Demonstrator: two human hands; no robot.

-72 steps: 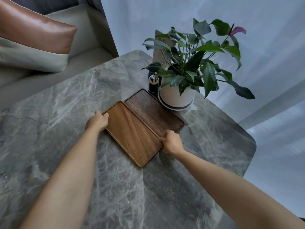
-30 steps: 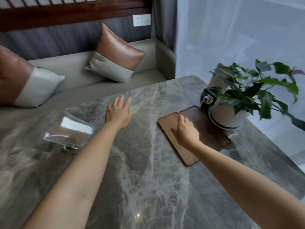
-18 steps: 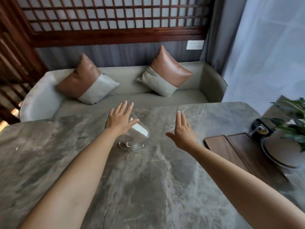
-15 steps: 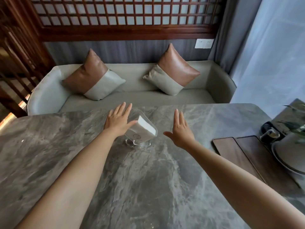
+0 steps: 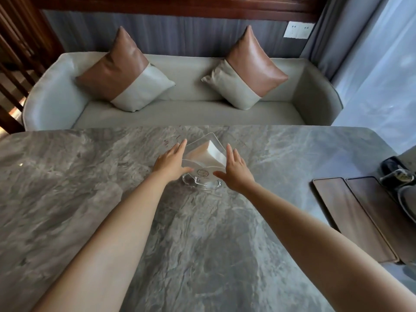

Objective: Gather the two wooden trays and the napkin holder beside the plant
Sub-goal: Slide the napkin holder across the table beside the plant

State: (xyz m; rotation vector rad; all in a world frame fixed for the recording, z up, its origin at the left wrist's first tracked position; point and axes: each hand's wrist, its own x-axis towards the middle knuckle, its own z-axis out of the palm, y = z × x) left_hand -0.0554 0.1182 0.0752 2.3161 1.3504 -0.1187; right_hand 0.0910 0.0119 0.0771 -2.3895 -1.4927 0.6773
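Note:
The clear napkin holder (image 5: 203, 164), with white napkins inside, stands on the grey marble table (image 5: 202, 244) near its far edge. My left hand (image 5: 170, 164) lies flat against its left side and my right hand (image 5: 236, 171) against its right side. Both thumbs curl in front of its base, so the holder is clasped between the two hands. Two wooden trays lie side by side at the right edge: a lighter tray (image 5: 351, 219) and a darker tray (image 5: 387, 212). Of the plant, only the pot's rim (image 5: 407, 203) shows.
A small dark jar (image 5: 396, 174) stands just behind the trays, next to the pot. Beyond the table's far edge is a grey sofa (image 5: 191, 113) with two brown-and-grey cushions. A sheer curtain hangs at the right.
My view swung left from the trays and plant to the napkin holder. My hands left the trays, reached across the table and closed in on both sides of the holder.

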